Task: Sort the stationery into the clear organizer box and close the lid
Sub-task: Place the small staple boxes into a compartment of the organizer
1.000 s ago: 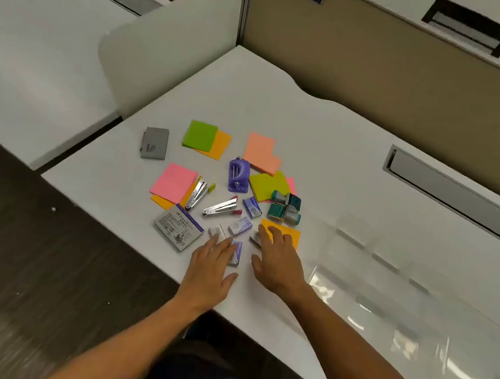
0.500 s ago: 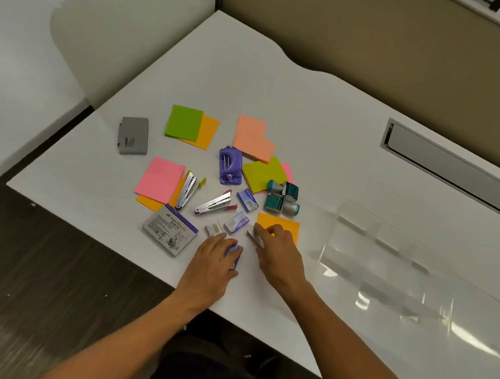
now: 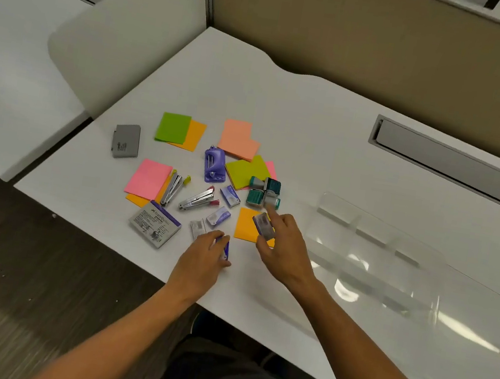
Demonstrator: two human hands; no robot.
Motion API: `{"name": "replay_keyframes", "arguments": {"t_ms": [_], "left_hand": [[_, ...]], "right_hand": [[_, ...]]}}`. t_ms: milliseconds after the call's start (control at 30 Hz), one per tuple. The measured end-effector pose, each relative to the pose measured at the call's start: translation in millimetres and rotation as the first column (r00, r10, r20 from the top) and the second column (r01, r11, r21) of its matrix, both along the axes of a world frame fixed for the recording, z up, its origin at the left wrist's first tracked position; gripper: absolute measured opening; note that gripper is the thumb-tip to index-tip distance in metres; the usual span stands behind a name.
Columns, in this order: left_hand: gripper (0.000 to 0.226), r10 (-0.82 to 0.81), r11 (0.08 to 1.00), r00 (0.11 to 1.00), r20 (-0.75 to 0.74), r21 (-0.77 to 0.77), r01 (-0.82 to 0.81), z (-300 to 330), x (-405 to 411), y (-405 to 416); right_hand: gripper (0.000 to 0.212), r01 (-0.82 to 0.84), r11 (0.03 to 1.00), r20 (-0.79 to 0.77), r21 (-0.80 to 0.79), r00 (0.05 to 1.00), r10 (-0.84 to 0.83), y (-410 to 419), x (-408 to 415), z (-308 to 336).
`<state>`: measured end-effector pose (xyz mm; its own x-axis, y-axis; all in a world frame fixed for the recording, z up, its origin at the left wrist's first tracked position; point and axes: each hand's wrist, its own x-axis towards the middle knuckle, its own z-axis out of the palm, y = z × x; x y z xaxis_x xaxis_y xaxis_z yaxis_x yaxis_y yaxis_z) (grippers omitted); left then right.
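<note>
Pinching small staple boxes near the orange note [image 3: 244, 226], right hand [image 3: 286, 254] lifting one [image 3: 264, 227]; left hand [image 3: 203, 260] gripping another [image 3: 225, 248]; bound for the clear organizer box [image 3: 372, 258].

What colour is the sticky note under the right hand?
Orange: the sticky note lies partly under the right hand, clearest in the head view.

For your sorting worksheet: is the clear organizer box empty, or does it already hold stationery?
Empty. Through the clear organizer box only the white desk and glare show; its compartments hold nothing.
</note>
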<state>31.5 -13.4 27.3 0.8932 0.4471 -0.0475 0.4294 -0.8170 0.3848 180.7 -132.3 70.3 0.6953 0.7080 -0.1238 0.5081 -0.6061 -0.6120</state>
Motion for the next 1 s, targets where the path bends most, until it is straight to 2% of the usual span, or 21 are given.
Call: {"name": "replay_keyframes", "arguments": {"t_ms": [133,233,467,733,867,1000], "left_hand": [[0.057,0.044,0.992,0.987,0.154,-0.121,-0.026,14.9,12.6,-31.7],[0.059,0.072,0.98,0.974,0.213,-0.196,-0.029,27.5,27.0,-58.0],[0.057,-0.087,0.961,0.953,0.29,-0.226,0.157,39.1,55.1,-100.2],[0.058,-0.321,0.929,0.925,0.205,-0.12,0.349,24.5,79.4,-90.1],[0.058,-0.437,0.889,0.88,0.187,-0.064,0.454,18.3,87.8,-88.4],[0.057,-0.442,0.888,0.872,0.211,-0.034,0.459,12.7,97.1,-89.8]], "right_hand": [[0.056,0.031,0.992,0.033,0.126,0.999,-0.036,-45.7,15.2,10.2],[0.051,0.074,0.988,0.036,0.136,0.996,-0.08,-84.1,25.0,6.2],[0.054,0.18,0.973,-0.013,0.142,0.984,-0.18,-150.6,26.5,-5.2],[0.06,0.203,0.975,-0.042,0.09,0.979,-0.2,-152.5,13.2,-10.9],[0.059,0.245,0.969,-0.044,-0.037,0.968,-0.246,-136.3,4.4,-8.3],[0.047,0.262,0.956,0.127,-0.13,0.961,-0.246,-122.1,0.6,-3.8]]}}
